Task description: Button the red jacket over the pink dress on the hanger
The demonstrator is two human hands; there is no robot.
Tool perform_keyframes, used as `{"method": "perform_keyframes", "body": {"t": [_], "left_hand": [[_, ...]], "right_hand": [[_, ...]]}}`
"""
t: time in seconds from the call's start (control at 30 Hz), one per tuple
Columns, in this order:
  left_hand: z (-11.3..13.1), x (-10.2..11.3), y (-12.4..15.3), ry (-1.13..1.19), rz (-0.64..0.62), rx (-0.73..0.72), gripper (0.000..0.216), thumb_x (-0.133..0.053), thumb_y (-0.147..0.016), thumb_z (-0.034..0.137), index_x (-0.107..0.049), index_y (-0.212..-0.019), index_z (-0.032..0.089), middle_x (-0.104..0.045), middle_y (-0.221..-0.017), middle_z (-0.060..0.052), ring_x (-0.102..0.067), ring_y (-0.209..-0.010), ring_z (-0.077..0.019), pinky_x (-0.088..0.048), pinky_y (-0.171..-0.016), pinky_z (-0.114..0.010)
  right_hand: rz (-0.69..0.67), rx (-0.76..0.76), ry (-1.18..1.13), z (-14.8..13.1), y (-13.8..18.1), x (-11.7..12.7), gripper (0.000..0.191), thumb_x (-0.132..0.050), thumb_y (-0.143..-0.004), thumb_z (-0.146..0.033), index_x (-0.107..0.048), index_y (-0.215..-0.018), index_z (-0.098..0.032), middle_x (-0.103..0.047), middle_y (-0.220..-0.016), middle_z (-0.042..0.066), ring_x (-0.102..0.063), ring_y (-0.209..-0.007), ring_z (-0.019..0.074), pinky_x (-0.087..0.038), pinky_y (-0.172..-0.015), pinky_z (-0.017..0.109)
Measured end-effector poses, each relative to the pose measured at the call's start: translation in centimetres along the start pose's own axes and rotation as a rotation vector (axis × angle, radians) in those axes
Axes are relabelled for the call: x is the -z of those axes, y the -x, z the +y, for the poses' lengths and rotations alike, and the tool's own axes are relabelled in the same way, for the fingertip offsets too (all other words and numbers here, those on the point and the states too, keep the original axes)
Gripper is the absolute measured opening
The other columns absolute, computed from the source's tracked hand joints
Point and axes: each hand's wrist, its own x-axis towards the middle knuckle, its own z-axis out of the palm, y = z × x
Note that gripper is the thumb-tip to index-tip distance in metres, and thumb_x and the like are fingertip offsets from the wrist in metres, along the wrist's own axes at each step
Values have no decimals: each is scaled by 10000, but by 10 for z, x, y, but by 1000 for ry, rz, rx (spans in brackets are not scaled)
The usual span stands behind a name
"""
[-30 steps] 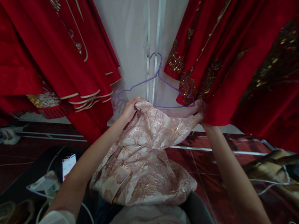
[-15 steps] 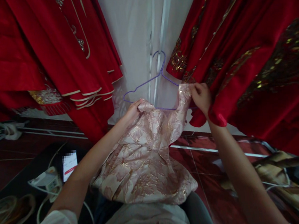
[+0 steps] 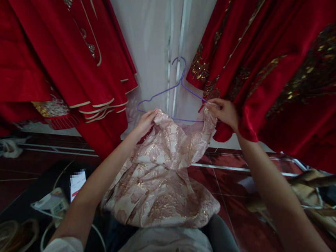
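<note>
A pale pink brocade dress with a shiny gold floral pattern lies over my lap, its top raised toward the wall. My left hand is closed on one shoulder of it. At the other shoulder my right hand pinches the fabric, its wrist close to the red cloth. Just behind the dress hangs a purple wire hanger, its hook up by a white metal pole. The hanger's right arm runs to my right fingers; whether they touch it I cannot tell. Part of its lower bar is hidden behind the dress.
Red embroidered garments hang at left and right. A dark table on the left bears a lit phone, a white power strip and a cable. Brown wrapped items lie on the floor at right.
My right hand has lowered its side of the dress and drawn it slightly inward, below the hanger's right arm. The left shoulder of the dress has risen a little in my left hand.
</note>
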Motion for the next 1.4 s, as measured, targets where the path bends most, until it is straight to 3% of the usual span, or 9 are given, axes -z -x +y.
{"method": "perform_keyframes", "body": {"t": [0.17, 0.23, 0.33, 0.47, 0.73, 1.4], "left_hand": [[-2, 41, 1, -317, 246, -217, 283, -794, -656, 405, -729, -783, 161, -695, -807, -21, -583, -716, -117, -424, -668, -207], [-3, 57, 0, -363, 319, -246, 288, -803, -641, 406, -738, -778, 161, -708, -806, -32, -595, -725, -132, -440, -691, -219], [-2, 76, -2, -372, 361, -234, 310, -828, -598, 399, -743, -766, 153, -717, -788, -48, -609, -727, -152, -459, -715, -240], [-4, 90, -6, -336, 357, -199, 359, -847, -552, 419, -744, -760, 146, -720, -787, -63, -617, -719, -161, -463, -701, -247], [-6, 98, 4, -347, 317, -149, 487, -842, -519, 498, -738, -837, 144, -714, -813, -62, -594, -698, -134, -446, -663, -231], [-1, 101, 10, -337, 241, -157, 462, -814, -581, 511, -734, -867, 157, -718, -859, -66, -617, -737, -139, -486, -690, -227]], "right_hand": [[77, 95, 73, 8, -4, -5, 207, -641, -797, -399, -724, -842, -215, -695, -870, 52, -607, -909, 205, -452, -864, 332], [87, 68, 107, 10, -6, -5, 224, -600, -822, -402, -711, -811, -208, -692, -820, 53, -611, -844, 201, -456, -817, 327], [101, 11, 140, 9, -8, 0, 296, -550, -846, -452, -682, -763, -201, -668, -720, 43, -595, -704, 187, -446, -693, 305], [115, 41, 92, 6, -14, 10, 342, -526, -846, -507, -616, -670, -228, -608, -623, 18, -550, -621, 167, -427, -640, 293], [113, 48, 80, 3, -18, 14, 359, -494, -853, -519, -560, -628, -247, -555, -580, 14, -538, -629, 171, -443, -671, 322], [105, 54, 62, 2, -19, 15, 295, -542, -848, -443, -564, -633, -243, -564, -600, 7, -565, -679, 177, -448, -738, 337]]}}
